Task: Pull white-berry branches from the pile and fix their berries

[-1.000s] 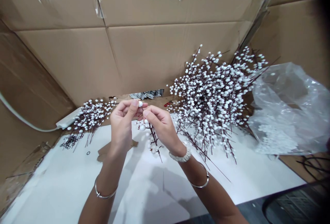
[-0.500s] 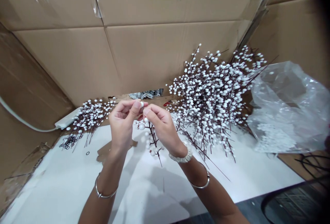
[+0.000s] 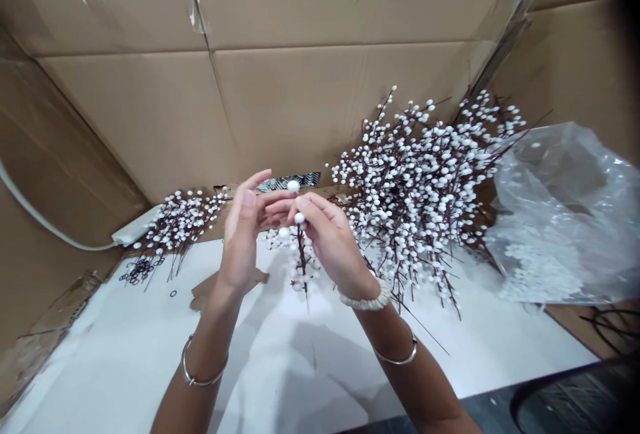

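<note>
My right hand (image 3: 330, 241) pinches a brown-stemmed artificial berry branch (image 3: 302, 254) near its top, over the white tabletop. White berries sit along the branch, and a white berry (image 3: 293, 186) stands at its tip, just above my fingers. My left hand (image 3: 241, 234) is beside it on the left, fingers stretched out and apart, thumb raised. The left fingertips reach behind the branch near the right hand; whether they touch it I cannot tell. The lower stem hangs down below the right hand.
A big heap of white berry branches (image 3: 415, 181) lies at right, beside a clear plastic bag (image 3: 570, 181) with loose white pieces. At left are a smaller berry bunch (image 3: 183, 221), dark rings (image 3: 141, 270), a cardboard scrap (image 3: 206, 291) and a white box with a cable (image 3: 134, 224). Cardboard walls (image 3: 300, 101) stand behind.
My left hand has loosened from a pinch at the berry and spread its fingers. The branch in my right hand now stands more upright, its tip berry showing above the fingers.
</note>
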Demonstrator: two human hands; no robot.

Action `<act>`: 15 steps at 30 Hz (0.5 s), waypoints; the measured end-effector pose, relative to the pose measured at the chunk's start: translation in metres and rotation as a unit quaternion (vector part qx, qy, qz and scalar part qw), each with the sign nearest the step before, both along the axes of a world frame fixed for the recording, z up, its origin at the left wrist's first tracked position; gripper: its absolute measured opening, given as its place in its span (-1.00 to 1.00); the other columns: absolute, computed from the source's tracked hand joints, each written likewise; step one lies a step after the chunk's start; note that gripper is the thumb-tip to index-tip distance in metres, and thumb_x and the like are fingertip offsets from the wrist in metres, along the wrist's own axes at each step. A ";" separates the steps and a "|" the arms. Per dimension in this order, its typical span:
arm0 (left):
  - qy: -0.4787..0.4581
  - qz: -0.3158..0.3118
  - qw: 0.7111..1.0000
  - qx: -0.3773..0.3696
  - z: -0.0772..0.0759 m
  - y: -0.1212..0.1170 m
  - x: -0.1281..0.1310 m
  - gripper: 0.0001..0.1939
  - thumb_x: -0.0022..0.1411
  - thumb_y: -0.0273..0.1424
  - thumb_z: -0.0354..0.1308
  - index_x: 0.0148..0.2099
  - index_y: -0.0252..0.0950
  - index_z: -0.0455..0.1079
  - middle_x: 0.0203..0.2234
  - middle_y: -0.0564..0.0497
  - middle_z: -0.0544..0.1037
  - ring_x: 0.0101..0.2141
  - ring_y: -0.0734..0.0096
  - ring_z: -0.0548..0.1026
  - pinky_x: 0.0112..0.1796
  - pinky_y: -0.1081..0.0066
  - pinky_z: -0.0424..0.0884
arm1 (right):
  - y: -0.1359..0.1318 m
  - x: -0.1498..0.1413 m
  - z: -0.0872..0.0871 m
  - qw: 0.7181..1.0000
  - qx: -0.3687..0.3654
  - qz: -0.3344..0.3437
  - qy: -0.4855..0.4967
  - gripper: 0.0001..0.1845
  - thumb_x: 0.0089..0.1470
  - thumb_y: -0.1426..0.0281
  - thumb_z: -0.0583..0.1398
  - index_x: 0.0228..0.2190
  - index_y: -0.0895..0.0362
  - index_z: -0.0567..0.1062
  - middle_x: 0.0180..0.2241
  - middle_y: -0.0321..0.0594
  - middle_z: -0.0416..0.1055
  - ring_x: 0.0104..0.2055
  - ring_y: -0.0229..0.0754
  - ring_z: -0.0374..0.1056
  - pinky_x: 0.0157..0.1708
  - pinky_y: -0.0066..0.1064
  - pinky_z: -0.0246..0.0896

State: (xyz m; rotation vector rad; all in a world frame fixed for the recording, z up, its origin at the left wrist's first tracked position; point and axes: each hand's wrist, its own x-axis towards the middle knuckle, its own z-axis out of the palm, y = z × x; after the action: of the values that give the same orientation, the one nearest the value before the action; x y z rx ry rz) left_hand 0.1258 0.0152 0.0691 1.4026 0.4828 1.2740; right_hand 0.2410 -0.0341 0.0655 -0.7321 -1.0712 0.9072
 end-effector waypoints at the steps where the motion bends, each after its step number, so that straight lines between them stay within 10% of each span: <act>1: 0.021 -0.024 0.999 0.000 0.000 0.001 -0.002 -0.43 0.30 0.08 -0.07 0.15 -0.18 0.31 -0.11 -0.14 0.59 -0.19 0.28 0.58 -0.24 0.35 0.49 | 0.001 0.003 0.000 0.999 0.004 -0.007 0.035 -0.72 0.19 0.22 0.12 -0.50 0.09 0.38 -0.38 -0.25 0.44 -0.33 -0.26 0.35 -0.26 -0.38 0.28; 7: 0.277 -0.099 0.951 0.099 -0.008 -0.006 0.000 -0.41 0.10 -0.17 0.31 0.17 -0.16 0.34 -0.04 -0.17 0.54 -0.15 0.17 0.55 -0.22 0.31 0.47 | 0.002 0.024 0.006 0.978 0.040 -0.112 0.171 -0.77 0.18 0.23 0.15 -0.46 0.07 0.34 -0.24 -0.24 0.50 -0.24 -0.25 0.40 -0.16 -0.36 0.32; 11: 0.329 -0.094 0.932 0.121 -0.010 -0.017 0.010 -0.77 0.27 -0.20 0.11 -0.22 -0.23 0.47 -0.42 -0.05 0.58 -0.40 0.29 0.53 -0.40 0.38 0.41 | 0.000 0.031 0.008 0.974 0.017 -0.103 0.199 -0.78 0.16 0.21 0.16 -0.43 0.08 0.38 -0.18 -0.21 0.52 -0.15 -0.23 0.43 -0.10 -0.34 0.34; 15: 0.336 -0.036 0.937 0.083 -0.008 0.003 -0.008 -0.64 0.26 -0.10 0.06 -0.37 -0.28 0.46 -0.51 -0.04 0.56 -0.49 0.31 0.50 -0.46 0.40 0.38 | -0.001 0.040 0.006 0.976 -0.057 -0.055 0.202 -0.72 0.09 0.19 0.21 -0.21 0.09 0.46 0.01 -0.10 0.47 0.17 -0.11 0.32 0.15 -0.22 0.23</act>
State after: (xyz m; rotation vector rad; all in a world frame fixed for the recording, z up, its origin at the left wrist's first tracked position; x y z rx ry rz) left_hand 0.1175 0.0180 0.0611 1.9832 0.7834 0.7582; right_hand 0.2811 -0.0347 0.0718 -0.6571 -0.6177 0.9777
